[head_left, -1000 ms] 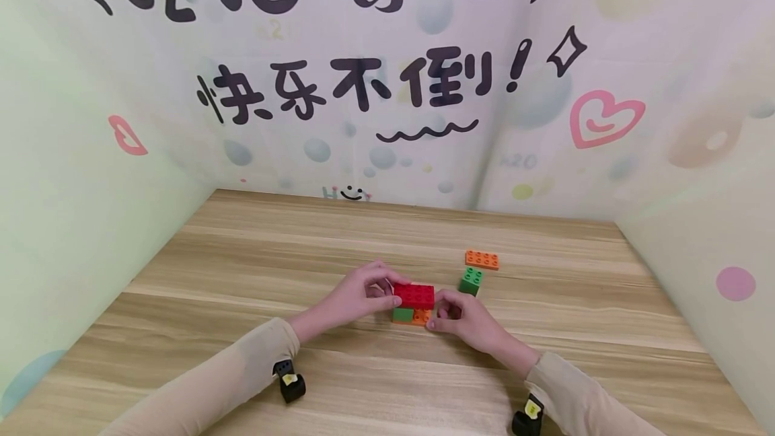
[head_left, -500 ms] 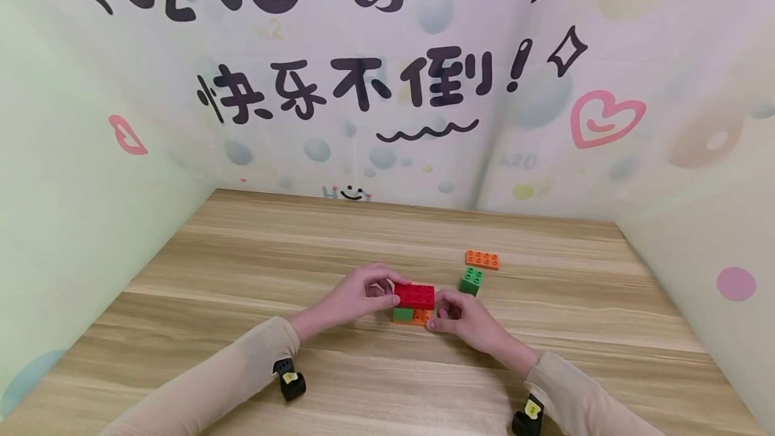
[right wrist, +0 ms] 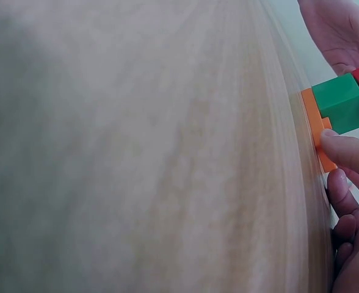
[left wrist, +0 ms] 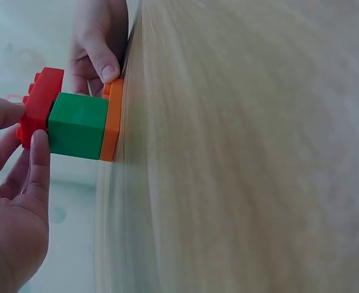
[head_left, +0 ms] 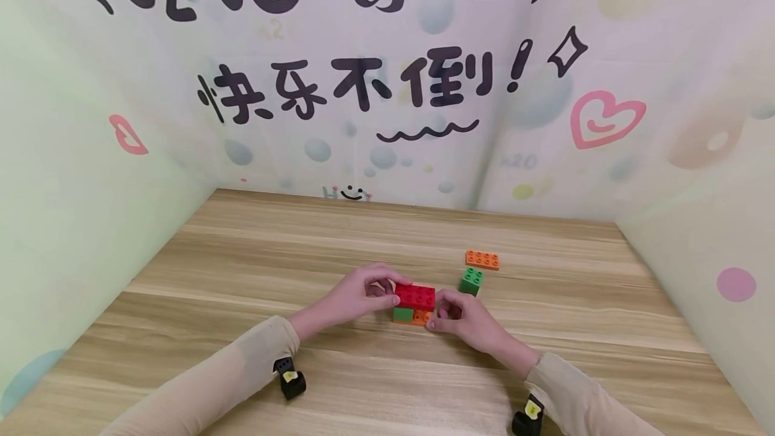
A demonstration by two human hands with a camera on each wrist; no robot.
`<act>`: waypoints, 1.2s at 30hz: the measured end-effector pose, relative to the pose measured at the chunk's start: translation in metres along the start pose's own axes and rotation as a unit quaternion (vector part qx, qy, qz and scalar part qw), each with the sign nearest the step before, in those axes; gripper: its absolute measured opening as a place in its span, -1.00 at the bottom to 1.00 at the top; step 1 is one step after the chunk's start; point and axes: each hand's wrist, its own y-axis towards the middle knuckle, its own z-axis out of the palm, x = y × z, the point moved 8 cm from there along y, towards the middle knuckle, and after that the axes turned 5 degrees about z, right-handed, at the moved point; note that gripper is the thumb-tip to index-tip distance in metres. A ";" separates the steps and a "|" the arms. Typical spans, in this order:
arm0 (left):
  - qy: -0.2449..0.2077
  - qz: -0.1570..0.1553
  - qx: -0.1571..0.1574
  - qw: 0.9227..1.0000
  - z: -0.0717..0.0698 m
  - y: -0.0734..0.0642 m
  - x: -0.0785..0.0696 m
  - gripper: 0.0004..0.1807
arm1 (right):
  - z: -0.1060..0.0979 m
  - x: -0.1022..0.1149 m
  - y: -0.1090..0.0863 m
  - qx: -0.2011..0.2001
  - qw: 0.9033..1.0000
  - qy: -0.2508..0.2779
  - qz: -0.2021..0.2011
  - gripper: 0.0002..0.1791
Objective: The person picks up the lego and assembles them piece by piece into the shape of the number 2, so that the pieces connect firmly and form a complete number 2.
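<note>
My left hand [head_left: 366,293] pinches a red building brick [head_left: 416,297] between thumb and fingers, studs up, over a green brick [left wrist: 77,126]. In the left wrist view the red brick sits slightly tilted against the green one, with a dark gap along part of the seam. The green brick stands on one end of an orange studded plate [left wrist: 112,125], which lies on the table. With thumb and fingers, my right hand [head_left: 471,323] grips the other end of that orange plate. The right wrist view shows the thumb on the plate's studs, beside the green brick [right wrist: 341,104].
Behind my right hand a second green brick [head_left: 471,280] stands on the wooden table [head_left: 363,382]. Farther back lies another orange plate [head_left: 482,260], studs up. A printed cloth wall [head_left: 387,153] rises at the table's back edge, with pale walls at both sides.
The red brick in my left hand has shifted very slightly to the right. My right hand, the orange plate and the loose pieces stay where they were.
</note>
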 end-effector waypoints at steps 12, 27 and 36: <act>-0.006 -0.008 0.006 1.000 0.001 0.002 0.002 -0.65 | 0.000 0.001 0.000 0.000 1.000 0.004 -0.003 -0.80; -0.002 -0.023 -0.001 1.000 -0.001 0.001 0.002 -0.68 | -0.001 0.001 0.000 -0.005 1.000 -0.008 -0.004 -0.81; 0.002 -0.001 0.003 1.000 -0.002 0.002 -0.002 -0.69 | -0.001 0.003 0.000 -0.007 1.000 -0.014 -0.007 -0.80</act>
